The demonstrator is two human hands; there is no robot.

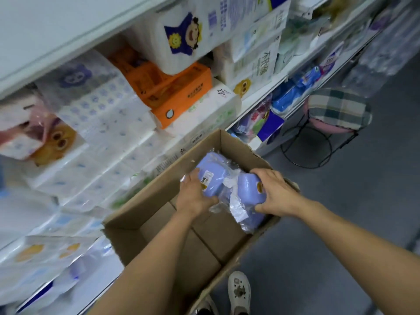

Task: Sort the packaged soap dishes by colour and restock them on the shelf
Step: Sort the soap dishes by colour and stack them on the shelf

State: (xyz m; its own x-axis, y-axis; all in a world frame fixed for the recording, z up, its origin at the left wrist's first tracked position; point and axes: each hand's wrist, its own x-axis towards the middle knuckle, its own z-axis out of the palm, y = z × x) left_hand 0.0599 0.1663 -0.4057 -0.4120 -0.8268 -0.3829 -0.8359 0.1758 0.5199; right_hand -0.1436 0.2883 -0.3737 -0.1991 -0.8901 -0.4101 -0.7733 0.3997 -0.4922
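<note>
Blue soap dishes in clear plastic wrap lie at the far end of an open cardboard box (145,214). My left hand (193,196) grips one wrapped blue dish (211,176) from its left side, thumb under its near edge. My right hand (275,192) grips a second wrapped blue dish (247,189) from the right, fingers curled over its top. More blue packs (252,220) lie beneath them. The near half of the box shows bare cardboard floor.
The shelf (256,96) on the left is crammed with tissue packs, among them an orange one (172,92). A wire stool with a plaid cushion (338,108) stands on the grey floor at the right. My shoe (238,292) is beside the box.
</note>
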